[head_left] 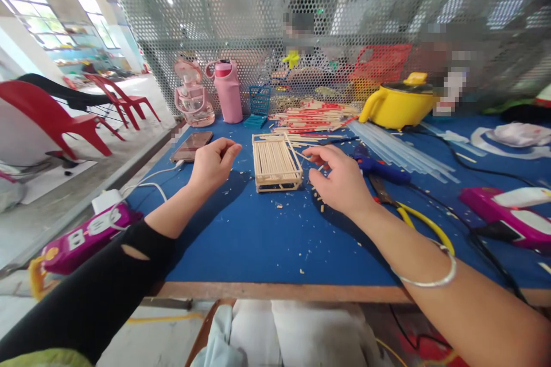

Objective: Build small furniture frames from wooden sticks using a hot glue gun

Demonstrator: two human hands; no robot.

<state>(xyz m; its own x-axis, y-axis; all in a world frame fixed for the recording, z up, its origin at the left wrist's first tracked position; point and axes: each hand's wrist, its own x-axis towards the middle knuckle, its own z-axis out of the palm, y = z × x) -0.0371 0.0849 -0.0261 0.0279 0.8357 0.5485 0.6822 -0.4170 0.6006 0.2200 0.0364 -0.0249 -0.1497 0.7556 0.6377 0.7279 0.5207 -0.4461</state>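
A small rectangular frame of thin wooden sticks (278,161) stands on the blue table top, a slatted panel across it and low rails round its edge. To its left, my left hand (214,165) hovers with thumb and forefinger brought together; whatever lies between them, if anything, is too small to make out. Close to the right side of the frame is my right hand (338,178), its fingers curled round a short thin stick (319,168). Neither hand visibly touches the frame. Behind it lies a heap of loose sticks (314,117), several with red marks.
Blue glue gun (383,171), yellow-handled pliers (424,222) and clear glue sticks (402,149) lie right. A yellow pot (402,104), pink bottle (229,92) and clear bottle (194,104) stand behind. Left are a phone (192,146) and purple power strip (88,238); cables cross the table.
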